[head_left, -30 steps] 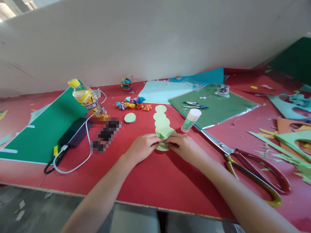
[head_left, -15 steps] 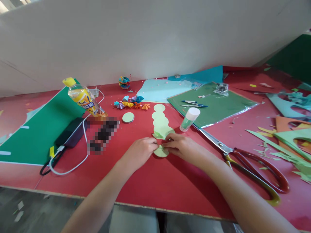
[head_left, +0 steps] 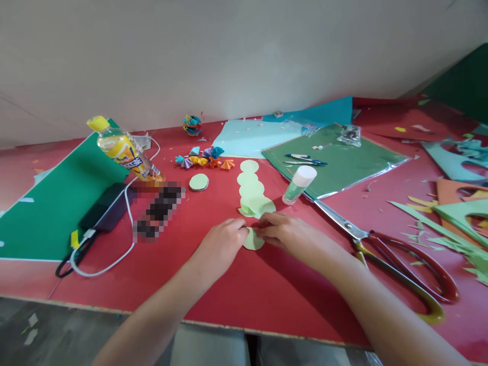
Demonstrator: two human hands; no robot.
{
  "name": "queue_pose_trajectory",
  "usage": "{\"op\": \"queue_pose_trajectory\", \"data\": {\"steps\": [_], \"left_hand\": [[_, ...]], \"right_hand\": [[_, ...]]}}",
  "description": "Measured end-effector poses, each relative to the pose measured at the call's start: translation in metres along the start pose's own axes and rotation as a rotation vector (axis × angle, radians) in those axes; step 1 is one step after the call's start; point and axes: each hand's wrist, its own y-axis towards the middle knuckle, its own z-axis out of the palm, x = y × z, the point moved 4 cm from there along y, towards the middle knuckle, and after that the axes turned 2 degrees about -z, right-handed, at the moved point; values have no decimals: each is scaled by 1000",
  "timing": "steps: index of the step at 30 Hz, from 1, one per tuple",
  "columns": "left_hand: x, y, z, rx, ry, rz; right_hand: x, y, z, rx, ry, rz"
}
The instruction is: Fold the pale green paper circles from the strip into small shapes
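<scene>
Together, left hand, right hand touching paper circle, grip unclear.

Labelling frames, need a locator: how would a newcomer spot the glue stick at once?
On the red table, find the person's right hand. Just beyond it, between the column of pale green paper circles and the darker green sheet, is the glue stick. Its thick white cap sets it apart from the green paper on either side.

1 bottle stands near a white cable.
</scene>
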Motion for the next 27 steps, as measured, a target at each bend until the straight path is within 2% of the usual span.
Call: {"op": "queue_pose_trajectory", "data": {"steps": [7, 15, 19, 22, 27], "left_hand": [[-4, -3, 1, 31, 19, 3], [-7, -3, 0, 6, 53, 20], [-10, -3, 5, 25, 63, -26], [-14, -4, 11, 48, 150, -69], [-15, -5, 8, 64, 230, -58]], "right_hand": [[7, 1, -4, 58, -65, 20], [9, 2, -3, 100, -139, 38], [15, 2, -2, 74, -201, -41], [25, 3, -1, 78, -255, -100], [31, 5, -6, 79, -294, -13]]}}
